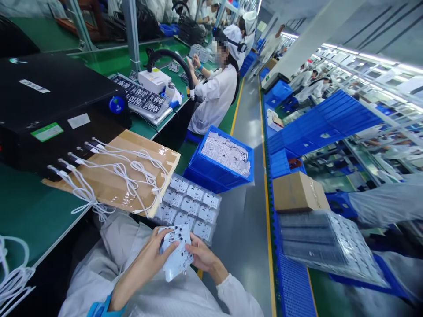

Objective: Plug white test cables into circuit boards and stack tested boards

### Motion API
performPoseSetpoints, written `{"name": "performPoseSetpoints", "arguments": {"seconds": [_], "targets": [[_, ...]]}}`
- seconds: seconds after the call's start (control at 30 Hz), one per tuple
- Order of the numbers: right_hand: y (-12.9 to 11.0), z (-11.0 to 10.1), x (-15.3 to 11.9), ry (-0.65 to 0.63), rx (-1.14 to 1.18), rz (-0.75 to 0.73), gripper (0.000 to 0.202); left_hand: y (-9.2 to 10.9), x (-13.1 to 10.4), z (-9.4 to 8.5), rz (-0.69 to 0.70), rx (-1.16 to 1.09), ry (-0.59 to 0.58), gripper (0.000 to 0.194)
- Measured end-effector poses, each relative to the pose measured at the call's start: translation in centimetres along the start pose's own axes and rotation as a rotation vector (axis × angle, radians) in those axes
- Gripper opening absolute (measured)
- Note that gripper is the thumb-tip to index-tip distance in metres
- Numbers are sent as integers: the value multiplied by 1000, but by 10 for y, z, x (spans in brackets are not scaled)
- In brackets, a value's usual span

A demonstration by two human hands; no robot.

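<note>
Factory floor (243, 211), green counter (26, 198), blue bin (203, 172). Left hand (157, 250) and right hand (203, 255) hold white circuit boards (178, 259); fingers closed around them.

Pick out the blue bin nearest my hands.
It is the blue bin heaped with white pieces, just beyond the rows of white boards; the other blue bins stand across the walkway or farther back.
</note>
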State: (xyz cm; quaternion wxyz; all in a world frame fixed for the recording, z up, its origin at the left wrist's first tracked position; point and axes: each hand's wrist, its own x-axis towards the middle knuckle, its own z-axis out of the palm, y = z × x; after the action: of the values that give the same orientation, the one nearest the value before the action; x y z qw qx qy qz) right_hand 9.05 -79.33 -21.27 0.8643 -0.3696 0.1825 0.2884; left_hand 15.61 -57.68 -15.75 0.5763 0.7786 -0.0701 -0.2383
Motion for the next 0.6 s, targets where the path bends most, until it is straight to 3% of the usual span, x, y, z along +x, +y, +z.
{"name": "performPoseSetpoints", "arguments": {"seconds": [0.13,0.23,0.37,0.5,0.6], "targets": [[-4,-40,8,116,-41,14,71,2,0,-1,-113,-155,81,68],[-7,-69,40,231,-57,-37,71,2,-5,-10,-166,-223,114,71],[-2,-91,117,396,-71,-94,54,-3,-20,-26,-219,-235,103,69],[9,-94,200,560,-92,-141,32,-6,-37,-36,-257,-233,135,69],[18,-94,240,657,-106,-167,26,-12,-48,-36,-262,-246,186,69]]}}
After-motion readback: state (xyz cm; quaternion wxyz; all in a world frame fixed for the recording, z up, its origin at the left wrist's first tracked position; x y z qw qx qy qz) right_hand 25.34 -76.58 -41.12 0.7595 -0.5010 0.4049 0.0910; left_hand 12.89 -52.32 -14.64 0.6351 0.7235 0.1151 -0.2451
